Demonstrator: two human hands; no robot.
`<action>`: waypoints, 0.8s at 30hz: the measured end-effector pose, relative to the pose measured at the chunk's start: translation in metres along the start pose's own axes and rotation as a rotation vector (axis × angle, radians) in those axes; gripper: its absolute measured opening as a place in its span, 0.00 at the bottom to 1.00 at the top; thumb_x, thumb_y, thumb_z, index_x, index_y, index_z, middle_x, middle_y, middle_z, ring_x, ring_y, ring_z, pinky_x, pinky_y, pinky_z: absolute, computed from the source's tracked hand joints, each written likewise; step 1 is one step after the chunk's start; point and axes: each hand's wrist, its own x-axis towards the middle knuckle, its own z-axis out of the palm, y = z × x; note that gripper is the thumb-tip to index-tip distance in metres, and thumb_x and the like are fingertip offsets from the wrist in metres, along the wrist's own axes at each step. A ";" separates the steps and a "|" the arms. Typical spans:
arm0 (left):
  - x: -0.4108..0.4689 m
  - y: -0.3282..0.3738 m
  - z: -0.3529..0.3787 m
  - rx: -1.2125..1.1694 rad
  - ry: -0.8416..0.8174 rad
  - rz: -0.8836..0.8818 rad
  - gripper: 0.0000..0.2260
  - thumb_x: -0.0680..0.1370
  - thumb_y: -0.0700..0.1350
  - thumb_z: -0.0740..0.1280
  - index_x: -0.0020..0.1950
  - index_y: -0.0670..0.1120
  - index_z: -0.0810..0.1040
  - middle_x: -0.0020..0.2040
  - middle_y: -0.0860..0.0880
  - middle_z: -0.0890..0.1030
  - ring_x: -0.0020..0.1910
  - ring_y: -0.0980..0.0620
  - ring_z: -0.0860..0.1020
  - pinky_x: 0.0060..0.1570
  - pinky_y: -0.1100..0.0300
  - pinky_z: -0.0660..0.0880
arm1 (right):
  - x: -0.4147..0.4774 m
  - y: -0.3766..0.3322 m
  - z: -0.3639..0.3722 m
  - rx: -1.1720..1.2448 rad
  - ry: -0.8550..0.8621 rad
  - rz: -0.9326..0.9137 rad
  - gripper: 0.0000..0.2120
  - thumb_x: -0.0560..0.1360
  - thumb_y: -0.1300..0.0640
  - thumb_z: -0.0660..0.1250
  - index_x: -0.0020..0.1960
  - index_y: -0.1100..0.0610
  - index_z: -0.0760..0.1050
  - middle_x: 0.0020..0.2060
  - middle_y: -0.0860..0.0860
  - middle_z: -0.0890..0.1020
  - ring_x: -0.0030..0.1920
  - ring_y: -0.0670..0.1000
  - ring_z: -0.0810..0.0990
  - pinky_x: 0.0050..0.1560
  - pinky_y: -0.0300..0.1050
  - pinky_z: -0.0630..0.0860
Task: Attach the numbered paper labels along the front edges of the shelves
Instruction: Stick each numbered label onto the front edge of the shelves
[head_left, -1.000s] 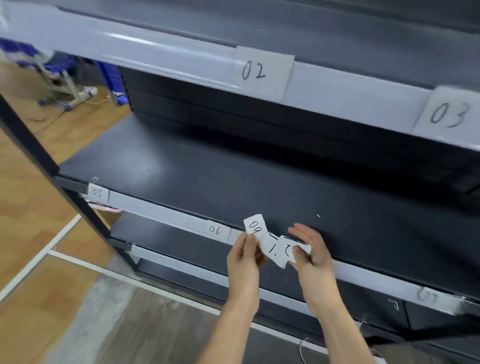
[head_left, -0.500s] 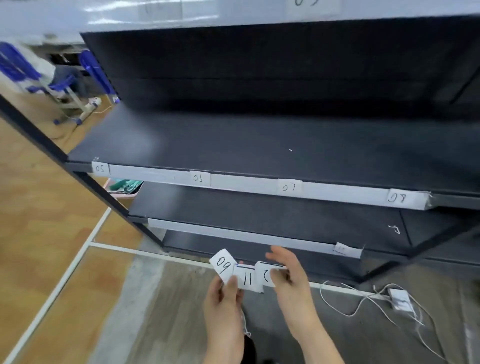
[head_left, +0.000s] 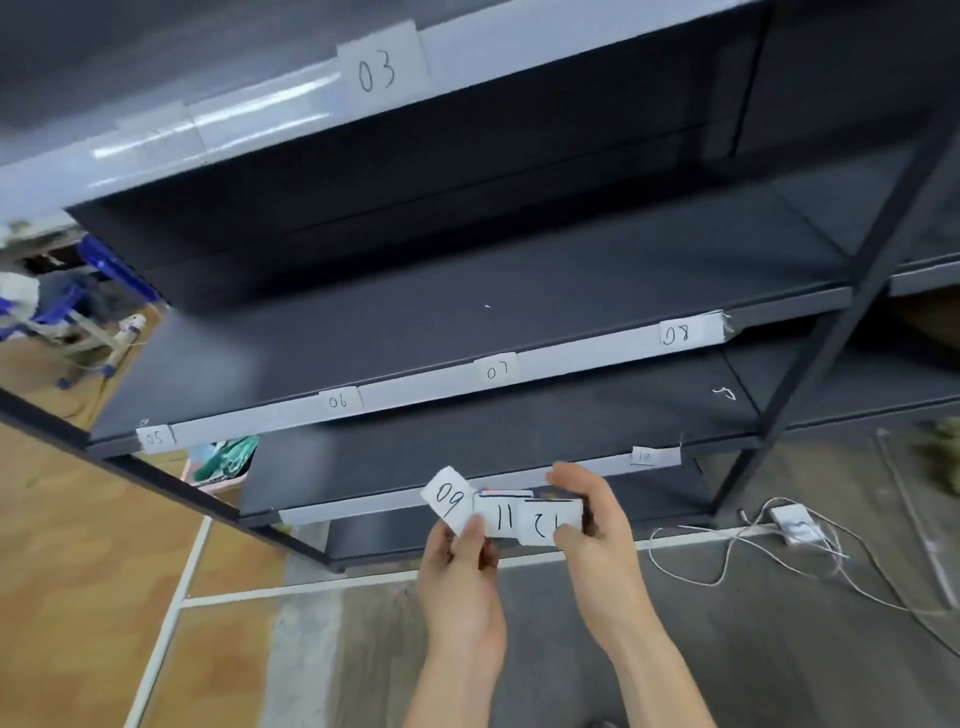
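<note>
Three loose labels (head_left: 501, 514) (09, 11, 12) sit fanned, pinched by fingers of left hand (head_left: 460, 582) and right hand (head_left: 597, 545).

head cam, tilted, close to shelves (head_left: 467, 332)

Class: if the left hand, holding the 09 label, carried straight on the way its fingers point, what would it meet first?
Probably the grey front edge strip of the lower shelf, just beyond the left hand and its 09 label. Depth is unclear from one view.
</note>
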 end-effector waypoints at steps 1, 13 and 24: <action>-0.001 0.001 0.002 -0.014 -0.019 -0.005 0.08 0.79 0.34 0.63 0.49 0.43 0.80 0.42 0.48 0.78 0.36 0.53 0.69 0.45 0.60 0.69 | -0.001 0.000 0.002 0.018 -0.007 0.002 0.29 0.64 0.69 0.58 0.59 0.47 0.75 0.55 0.42 0.80 0.59 0.44 0.76 0.60 0.40 0.72; -0.013 0.002 -0.019 -0.210 -0.020 -0.095 0.14 0.80 0.37 0.61 0.65 0.40 0.76 0.59 0.45 0.80 0.43 0.52 0.74 0.43 0.60 0.68 | -0.005 0.006 0.013 0.056 -0.174 0.163 0.27 0.66 0.73 0.58 0.55 0.50 0.79 0.52 0.54 0.82 0.54 0.55 0.80 0.58 0.48 0.76; -0.011 0.016 -0.033 -0.197 0.165 -0.141 0.08 0.80 0.42 0.64 0.57 0.43 0.77 0.43 0.48 0.80 0.38 0.53 0.75 0.39 0.60 0.69 | 0.007 -0.010 0.038 0.036 -0.052 0.384 0.13 0.63 0.69 0.53 0.31 0.59 0.74 0.30 0.52 0.72 0.29 0.50 0.65 0.30 0.39 0.62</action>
